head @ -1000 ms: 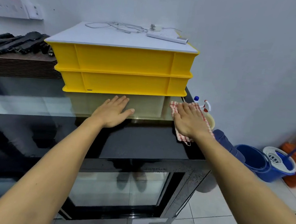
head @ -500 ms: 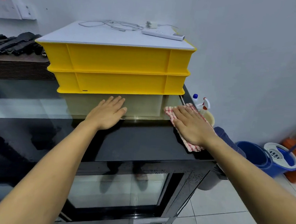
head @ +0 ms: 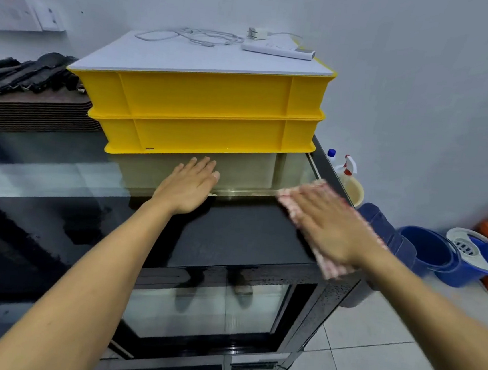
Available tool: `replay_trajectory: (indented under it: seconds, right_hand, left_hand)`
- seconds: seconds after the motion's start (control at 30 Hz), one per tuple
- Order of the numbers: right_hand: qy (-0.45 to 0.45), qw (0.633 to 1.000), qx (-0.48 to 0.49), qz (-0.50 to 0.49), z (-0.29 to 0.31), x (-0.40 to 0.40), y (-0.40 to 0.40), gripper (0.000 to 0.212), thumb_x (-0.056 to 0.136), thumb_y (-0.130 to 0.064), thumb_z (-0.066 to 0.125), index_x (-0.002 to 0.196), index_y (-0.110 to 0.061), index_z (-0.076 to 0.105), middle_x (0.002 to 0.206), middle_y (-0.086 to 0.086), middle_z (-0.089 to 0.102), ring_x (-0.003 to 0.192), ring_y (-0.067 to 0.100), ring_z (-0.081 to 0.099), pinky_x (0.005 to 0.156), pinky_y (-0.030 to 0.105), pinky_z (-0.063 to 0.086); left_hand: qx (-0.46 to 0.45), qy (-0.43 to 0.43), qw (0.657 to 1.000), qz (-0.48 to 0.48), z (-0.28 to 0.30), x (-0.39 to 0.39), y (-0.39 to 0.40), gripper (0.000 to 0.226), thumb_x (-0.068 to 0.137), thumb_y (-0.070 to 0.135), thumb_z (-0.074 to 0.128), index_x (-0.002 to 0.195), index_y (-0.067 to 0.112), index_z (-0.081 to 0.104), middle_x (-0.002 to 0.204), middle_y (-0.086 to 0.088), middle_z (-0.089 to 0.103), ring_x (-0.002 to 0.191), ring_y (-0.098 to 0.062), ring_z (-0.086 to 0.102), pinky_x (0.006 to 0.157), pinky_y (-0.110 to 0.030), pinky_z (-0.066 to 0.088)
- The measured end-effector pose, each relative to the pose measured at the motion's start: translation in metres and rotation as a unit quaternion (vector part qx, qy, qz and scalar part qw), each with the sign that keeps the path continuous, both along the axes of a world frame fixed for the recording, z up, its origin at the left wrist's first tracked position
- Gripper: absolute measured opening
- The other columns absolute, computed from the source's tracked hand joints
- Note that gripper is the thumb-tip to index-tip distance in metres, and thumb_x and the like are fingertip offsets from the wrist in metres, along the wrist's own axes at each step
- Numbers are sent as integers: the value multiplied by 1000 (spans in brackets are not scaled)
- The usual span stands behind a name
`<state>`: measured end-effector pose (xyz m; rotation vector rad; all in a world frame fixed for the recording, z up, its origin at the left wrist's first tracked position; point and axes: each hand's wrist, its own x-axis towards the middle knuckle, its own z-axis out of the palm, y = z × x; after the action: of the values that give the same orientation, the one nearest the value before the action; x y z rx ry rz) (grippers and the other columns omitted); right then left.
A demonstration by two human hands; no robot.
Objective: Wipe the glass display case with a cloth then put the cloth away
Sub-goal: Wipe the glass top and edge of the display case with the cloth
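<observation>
Wiping well means keeping the flat right hand pressing the checked cloth across the display case's glass top, left hand spread flat, bracing.

Pale wall — white tiled floor (grey grout), blue mop bucket beside it.

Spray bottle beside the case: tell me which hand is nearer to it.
Right. The right hand presses the cloth on the case top near its right edge, just short of the spray bottle. The left hand lies flat farther left, before the crates.
</observation>
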<state>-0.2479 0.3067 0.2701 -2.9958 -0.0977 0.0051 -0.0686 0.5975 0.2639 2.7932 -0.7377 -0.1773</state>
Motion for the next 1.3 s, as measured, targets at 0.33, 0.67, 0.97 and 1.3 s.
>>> replay_trajectory:
  seconds: [0.33, 0.67, 0.97, 1.3]
  right_hand:
    - [12, 995, 30, -91, 7, 128, 89, 64, 110, -45, 10, 168, -18, 5, 175, 9, -2, 162, 27, -3, 130, 46, -3]
    - [-4, 999, 5, -39, 5, 52, 38, 69, 105, -55, 0, 168, -26, 5, 175, -2, -2, 161, 14, -4, 129, 35, -10]
    - [1, 993, 34, -112, -3, 138, 148, 68, 109, -47, 6, 167, -12, 3, 174, 15, -3, 161, 33, -2, 130, 50, -3]
    - [-3, 998, -6, -54, 1, 61, 26, 78, 96, -65, -22, 166, -34, -5, 175, -3, -5, 160, 13, -11, 131, 42, -5]
  left_hand:
    - [-19, -1, 1000, 5, -3, 3, -2, 64, 110, 52, 6, 168, 23, 6, 174, 10, -2, 160, -10, -6, 129, -36, -3]
    - [20, -1, 999, -51, -2, 32, 52, 60, 112, 46, 16, 168, 27, 4, 174, 9, -4, 160, -13, -6, 130, -37, -1]
    - [-13, 16, 997, -76, -1, 44, 54, 58, 113, 42, 29, 167, 30, 12, 174, 10, 3, 161, -13, -1, 127, -33, -1]
    - [-23, 9, 994, -108, -1, 49, 69, 61, 109, 55, 13, 166, 34, 14, 173, 13, 5, 159, -8, -3, 126, -28, -3]
